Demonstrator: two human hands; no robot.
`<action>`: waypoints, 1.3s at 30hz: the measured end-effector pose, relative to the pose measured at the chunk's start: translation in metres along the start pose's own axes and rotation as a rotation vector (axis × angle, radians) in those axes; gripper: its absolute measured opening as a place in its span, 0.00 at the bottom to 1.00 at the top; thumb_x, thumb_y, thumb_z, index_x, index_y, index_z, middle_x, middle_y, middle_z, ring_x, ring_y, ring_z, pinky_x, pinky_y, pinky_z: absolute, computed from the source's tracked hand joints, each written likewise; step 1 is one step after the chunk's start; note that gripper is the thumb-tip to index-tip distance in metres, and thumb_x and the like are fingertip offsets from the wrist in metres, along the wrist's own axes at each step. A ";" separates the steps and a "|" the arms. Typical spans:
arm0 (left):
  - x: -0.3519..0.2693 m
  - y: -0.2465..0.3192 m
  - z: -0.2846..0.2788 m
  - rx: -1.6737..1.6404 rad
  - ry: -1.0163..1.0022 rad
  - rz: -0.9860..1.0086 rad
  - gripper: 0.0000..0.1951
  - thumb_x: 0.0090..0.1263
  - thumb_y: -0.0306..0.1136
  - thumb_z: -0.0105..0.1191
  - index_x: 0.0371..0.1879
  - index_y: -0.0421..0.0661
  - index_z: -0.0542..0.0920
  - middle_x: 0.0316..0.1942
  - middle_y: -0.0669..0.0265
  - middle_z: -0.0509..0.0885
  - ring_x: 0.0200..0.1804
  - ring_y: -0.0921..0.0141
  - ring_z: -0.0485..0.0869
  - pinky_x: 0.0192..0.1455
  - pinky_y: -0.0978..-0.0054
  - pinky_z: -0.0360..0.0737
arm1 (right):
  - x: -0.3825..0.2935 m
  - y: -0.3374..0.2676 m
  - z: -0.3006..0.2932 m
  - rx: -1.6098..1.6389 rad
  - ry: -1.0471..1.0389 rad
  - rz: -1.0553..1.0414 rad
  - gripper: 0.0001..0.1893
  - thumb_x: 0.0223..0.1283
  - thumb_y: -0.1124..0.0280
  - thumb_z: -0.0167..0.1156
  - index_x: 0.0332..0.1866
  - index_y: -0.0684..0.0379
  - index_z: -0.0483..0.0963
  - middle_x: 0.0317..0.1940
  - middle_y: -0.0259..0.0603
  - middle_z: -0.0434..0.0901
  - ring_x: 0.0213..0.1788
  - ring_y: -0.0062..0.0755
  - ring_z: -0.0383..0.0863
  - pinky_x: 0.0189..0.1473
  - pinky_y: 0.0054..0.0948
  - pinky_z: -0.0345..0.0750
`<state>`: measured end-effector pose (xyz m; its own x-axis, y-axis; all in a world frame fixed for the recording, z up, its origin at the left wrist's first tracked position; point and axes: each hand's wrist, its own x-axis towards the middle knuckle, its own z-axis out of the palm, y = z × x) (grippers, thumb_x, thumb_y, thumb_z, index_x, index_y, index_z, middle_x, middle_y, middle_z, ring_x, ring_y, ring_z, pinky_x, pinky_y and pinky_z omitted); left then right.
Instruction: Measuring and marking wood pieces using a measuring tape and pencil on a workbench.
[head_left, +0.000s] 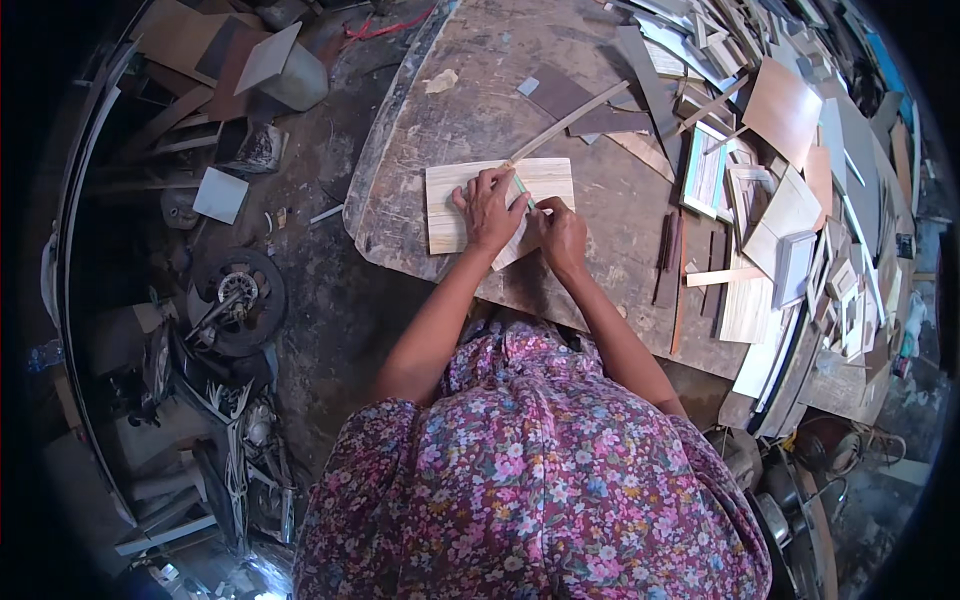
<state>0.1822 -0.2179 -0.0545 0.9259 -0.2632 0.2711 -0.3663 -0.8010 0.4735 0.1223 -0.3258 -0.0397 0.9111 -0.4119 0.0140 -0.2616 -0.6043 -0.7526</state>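
A light wood-grained board (448, 229) lies flat on the worktable (405, 187) in front of me. My left hand (487, 210) rests on it with spread fingers, its index finger and thumb touching a narrow green-edged strip (523, 191). At the strip's lower end, my right hand (561, 236) has its fingers bent together in a pinch. Whatever may be between those fingers is hidden. A pale piece (512, 253) shows under and between the hands, its corner over the board's near edge. From the board's far edge, a thin wooden stick (570, 124) slants away to the right.
Dark brown offcuts (559, 94) lie beyond the board. On the right, panels (782, 109), small frames (703, 169) and strips (677, 277) are piled up. To the left, a wheel (236, 296) with motorcycle parts and a white square tile-like piece (220, 195) are on the floor.
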 end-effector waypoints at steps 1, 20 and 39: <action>0.000 -0.002 0.001 0.001 0.004 0.007 0.23 0.49 0.45 0.58 0.45 0.52 0.75 0.42 0.71 0.71 0.48 0.68 0.67 0.53 0.52 0.52 | 0.000 0.000 -0.001 0.014 -0.023 0.000 0.08 0.49 0.66 0.57 0.30 0.58 0.74 0.19 0.50 0.76 0.24 0.46 0.77 0.28 0.38 0.72; 0.000 -0.002 0.002 -0.011 0.036 -0.020 0.26 0.47 0.45 0.58 0.48 0.52 0.72 0.43 0.68 0.71 0.49 0.67 0.67 0.55 0.54 0.50 | -0.002 -0.002 0.001 -0.028 0.001 0.019 0.07 0.48 0.65 0.58 0.29 0.56 0.76 0.19 0.50 0.76 0.24 0.46 0.78 0.27 0.38 0.73; 0.000 -0.002 0.002 0.010 0.022 -0.004 0.25 0.47 0.46 0.60 0.46 0.54 0.74 0.43 0.72 0.71 0.48 0.68 0.67 0.54 0.58 0.51 | -0.001 0.006 -0.007 0.111 -0.025 0.073 0.08 0.46 0.68 0.58 0.27 0.62 0.77 0.21 0.51 0.77 0.24 0.45 0.78 0.30 0.35 0.74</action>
<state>0.1834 -0.2171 -0.0574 0.9250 -0.2484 0.2876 -0.3618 -0.8073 0.4662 0.1176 -0.3339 -0.0400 0.8991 -0.4339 -0.0587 -0.2918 -0.4937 -0.8192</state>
